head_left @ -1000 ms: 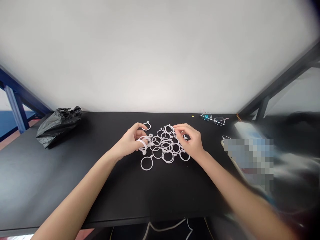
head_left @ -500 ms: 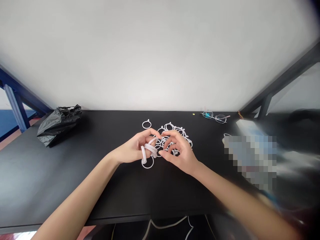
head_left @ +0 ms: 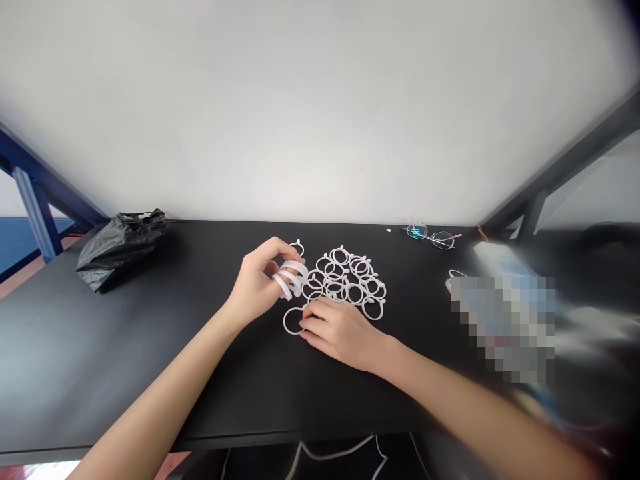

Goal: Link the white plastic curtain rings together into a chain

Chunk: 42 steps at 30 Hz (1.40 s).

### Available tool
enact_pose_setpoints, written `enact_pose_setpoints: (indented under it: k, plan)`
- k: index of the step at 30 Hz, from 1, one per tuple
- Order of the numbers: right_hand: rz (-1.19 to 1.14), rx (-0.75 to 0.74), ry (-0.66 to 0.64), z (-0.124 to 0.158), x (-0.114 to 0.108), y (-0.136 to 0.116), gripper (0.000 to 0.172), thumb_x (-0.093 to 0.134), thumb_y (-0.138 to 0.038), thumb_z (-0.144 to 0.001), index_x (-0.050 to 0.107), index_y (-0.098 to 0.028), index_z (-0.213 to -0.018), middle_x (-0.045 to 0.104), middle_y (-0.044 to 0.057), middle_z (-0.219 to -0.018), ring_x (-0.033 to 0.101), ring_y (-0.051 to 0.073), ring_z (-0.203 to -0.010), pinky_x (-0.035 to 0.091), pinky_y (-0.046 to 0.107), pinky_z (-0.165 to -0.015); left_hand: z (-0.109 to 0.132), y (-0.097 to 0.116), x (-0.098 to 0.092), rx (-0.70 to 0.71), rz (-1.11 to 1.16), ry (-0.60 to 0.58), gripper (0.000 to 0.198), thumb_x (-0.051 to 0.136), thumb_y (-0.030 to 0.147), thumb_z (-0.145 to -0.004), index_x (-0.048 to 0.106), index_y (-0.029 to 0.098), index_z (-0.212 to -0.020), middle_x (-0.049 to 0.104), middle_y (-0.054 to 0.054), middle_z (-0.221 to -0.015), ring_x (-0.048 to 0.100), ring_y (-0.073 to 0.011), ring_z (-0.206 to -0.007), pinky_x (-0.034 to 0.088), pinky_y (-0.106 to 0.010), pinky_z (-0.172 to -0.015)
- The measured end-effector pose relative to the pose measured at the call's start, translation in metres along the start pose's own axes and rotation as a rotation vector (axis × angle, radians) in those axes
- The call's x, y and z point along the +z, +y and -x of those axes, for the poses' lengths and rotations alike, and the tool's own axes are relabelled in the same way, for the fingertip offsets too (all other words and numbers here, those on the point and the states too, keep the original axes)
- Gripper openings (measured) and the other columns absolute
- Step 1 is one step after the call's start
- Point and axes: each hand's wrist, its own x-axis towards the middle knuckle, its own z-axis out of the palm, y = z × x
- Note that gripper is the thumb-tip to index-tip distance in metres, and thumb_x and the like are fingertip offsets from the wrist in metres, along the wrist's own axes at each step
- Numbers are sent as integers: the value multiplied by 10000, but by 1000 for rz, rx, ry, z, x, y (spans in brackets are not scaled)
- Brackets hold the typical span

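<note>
A pile of several white plastic rings (head_left: 350,280) lies on the black table (head_left: 150,347). My left hand (head_left: 257,283) is raised a little above the table, fingers curled, with a few white rings (head_left: 290,277) threaded on them. My right hand (head_left: 340,330) rests palm down on the table in front of the pile. Its fingertips touch a single white ring (head_left: 291,321) lying flat at the pile's near left. Another lone ring (head_left: 298,248) sits behind my left hand.
A crumpled black plastic bag (head_left: 117,247) lies at the table's far left. A pair of glasses (head_left: 430,235) rests at the back right by the white wall. A blurred object (head_left: 500,320) sits at the right. White cables (head_left: 340,453) hang below the front edge.
My right hand left the pile, came toward me and dropped onto the lone ring at the near left. My left hand, holding its rings, lifted slightly and moved back.
</note>
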Motion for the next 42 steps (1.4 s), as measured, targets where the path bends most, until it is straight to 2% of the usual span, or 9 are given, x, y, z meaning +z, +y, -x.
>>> enact_pose_setpoints:
  k: [9, 13, 16, 19, 22, 27, 31, 36, 42]
  plan:
    - [-35, -40, -41, -2, -2, -5, 206, 498, -154, -947, 632, -192, -796, 660, 50, -829, 579, 166, -741, 457, 273, -541, -1, 0, 2, -270, 480, -172, 193, 676, 326, -838, 570, 179, -905, 554, 32, -717, 498, -60, -518, 422, -177, -476]
    - [-482, 242, 98, -4, -9, 2, 114, 546, -235, -933, 623, -192, -860, 653, 26, -821, 597, 140, -734, 507, 259, -612, 0, -2, 4, -239, 469, -192, 228, 722, 307, -806, 567, 178, -913, 538, 35, -729, 482, -54, -515, 428, -182, -478]
    - [-811, 521, 289, -6, -17, 11, 152, 607, -325, -889, 627, -188, -825, 645, 21, -784, 601, 125, -651, 503, 237, -529, 1, -3, 5, -132, 306, -184, 233, 756, 281, -767, 589, 180, -893, 558, 1, -809, 544, -106, -683, 464, -200, -561]
    - [-1014, 627, 447, -8, -24, 15, 200, 681, -382, -825, 644, -186, -803, 620, -2, -720, 562, 98, -545, 514, 238, -495, 3, -1, 7, -36, 129, -177, 259, 735, 315, -779, 609, 200, -974, 579, -55, -998, 555, -169, -883, 469, -212, -592]
    - [-1070, 586, 434, -10, -28, 13, 210, 708, -395, -801, 672, -189, -795, 620, -3, -705, 556, 97, -535, 534, 257, -514, 5, 0, 9, 1, 64, -212, 307, 684, 336, -814, 593, 215, -1082, 585, -85, -1108, 561, -196, -952, 489, -243, -644]
    - [-1058, 547, 414, -10, -29, 11, 232, 688, -416, -817, 684, -185, -794, 611, 7, -726, 555, 99, -547, 530, 260, -507, 8, -1, 13, -88, 108, -261, 163, 614, 327, -864, 623, 182, -939, 633, -43, -871, 587, -160, -760, 472, -257, -649]
    - [-1014, 559, 379, -6, -26, 15, 200, 669, -386, -837, 670, -191, -880, 617, 18, -767, 596, 118, -631, 530, 241, -523, 10, -1, 18, -239, 329, -243, 193, 568, 362, -885, 608, 175, -907, 624, -30, -847, 562, -144, -702, 456, -254, -626]
    - [-654, 281, 330, 0, -16, 12, 368, 757, -340, -762, 617, -237, -1087, 610, 64, -1056, 613, 138, -729, 559, 281, -590, 9, 4, 27, -395, 645, -270, 214, 609, 380, -836, 641, 180, -906, 626, -75, -1116, 605, -203, -909, 484, -335, -825]
    - [-398, 145, 502, -1, -8, 0, 463, 755, -264, -768, 542, -264, -1180, 586, 87, -1100, 612, 174, -779, 570, 309, -580, 14, 8, 42, -538, 999, -318, 164, 607, 340, -841, 638, 185, -886, 614, -28, -815, 588, -156, -743, 498, -347, -808]
